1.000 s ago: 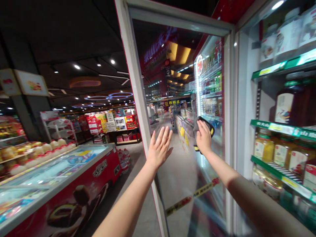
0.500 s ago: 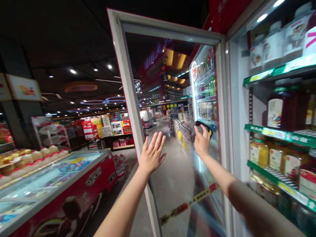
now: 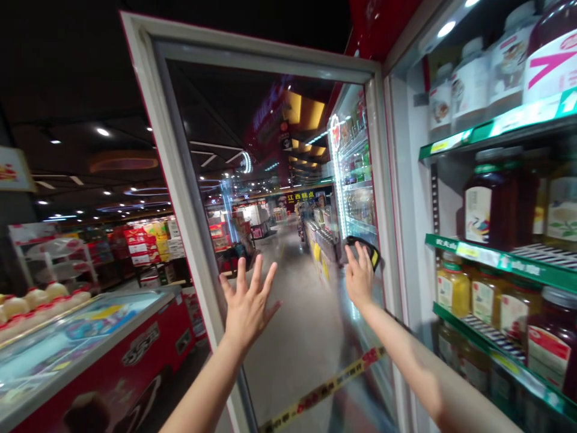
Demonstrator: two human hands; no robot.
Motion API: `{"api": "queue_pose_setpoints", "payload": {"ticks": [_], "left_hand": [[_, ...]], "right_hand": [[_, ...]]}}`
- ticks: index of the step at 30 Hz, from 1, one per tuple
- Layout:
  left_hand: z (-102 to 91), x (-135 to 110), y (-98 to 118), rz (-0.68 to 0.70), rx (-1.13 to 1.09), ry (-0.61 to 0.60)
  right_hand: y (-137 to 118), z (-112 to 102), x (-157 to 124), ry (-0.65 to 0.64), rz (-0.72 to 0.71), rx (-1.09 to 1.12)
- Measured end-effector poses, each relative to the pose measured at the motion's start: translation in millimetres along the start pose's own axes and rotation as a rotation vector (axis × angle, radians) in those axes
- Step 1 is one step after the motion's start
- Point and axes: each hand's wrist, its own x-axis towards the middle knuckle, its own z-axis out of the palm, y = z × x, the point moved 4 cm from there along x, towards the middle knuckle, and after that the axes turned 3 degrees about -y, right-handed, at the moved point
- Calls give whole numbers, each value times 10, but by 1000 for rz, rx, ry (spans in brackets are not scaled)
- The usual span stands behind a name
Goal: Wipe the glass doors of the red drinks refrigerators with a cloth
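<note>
A glass fridge door with a white frame stands swung wide toward the shop aisle. My left hand lies flat on the glass near the frame's left edge, fingers spread. My right hand presses a dark cloth with a yellow edge against the glass close to the hinge side. The cloth shows only above my fingers.
The open fridge on the right holds green-edged shelves with several jars and bottles. A red chest freezer with a glass lid stands at the lower left. Shop shelves and a yellow floor tape show through the glass.
The door has swung further left and wider. My left hand has moved left and down with it, fingers spreading. My right hand with the cloth has slipped slightly left on the glass.
</note>
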Motion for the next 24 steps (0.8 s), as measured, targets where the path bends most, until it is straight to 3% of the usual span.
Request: {"api": "queue_pose_setpoints", "payload": {"ticks": [3,6,9,12,15,17,22,24], "left_hand": [[15,21,43,9,-3,4],[13,28,25,10,-31,22],[23,34,3,5,-55,39],[67,42,-14,-7,-71,55],[133,43,-35,-13,-92,82],[175,40,-54,-19,-95,98],[236,35,-82,-25,-59,75],[239,34,-84,-24,-60,72]], "right_hand": [[-97,49,-139,-115,-140,-29],[-38,40,121,-114,-203,-13],[314,-35,359,-1,-81,28],[665,-98,224,83,68,21],[762,-90,80,61,70,-21],[735,-77,233,39,32,-36],[768,-128,1019,50,59,-87],[833,-168,988,46,56,-76]]}}
